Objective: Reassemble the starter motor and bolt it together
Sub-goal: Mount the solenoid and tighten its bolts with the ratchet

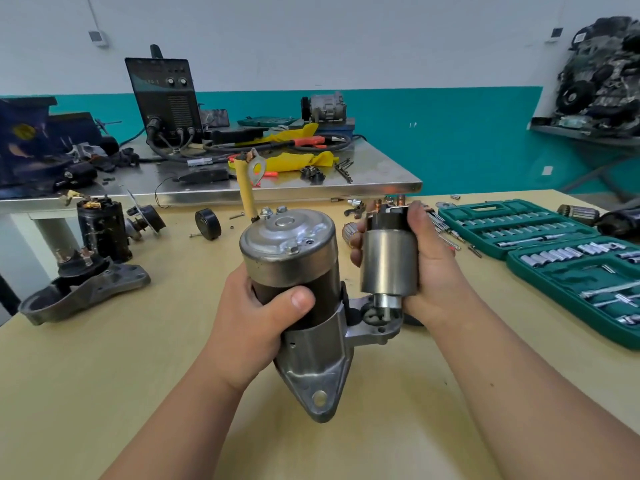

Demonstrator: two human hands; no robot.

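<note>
Left hand point(252, 317) grips the motor body point(294, 258), upright over the tabletop point(104, 393), mounting nose pointing down. Just right of it the solenoid point(389, 261) stands parallel, plunger end down over the housing socket point(377, 320); whether it is seated is unclear. Right hand point(436, 271) wraps the solenoid and is nearer the socket.

Starter motor point(294, 271): upright, silver end cap uppermost, dark body, aluminium nose housing below. Solenoid point(389, 258): silver cylinder, black terminal cap uppermost, upright just beside it, lower end close over the housing.
</note>
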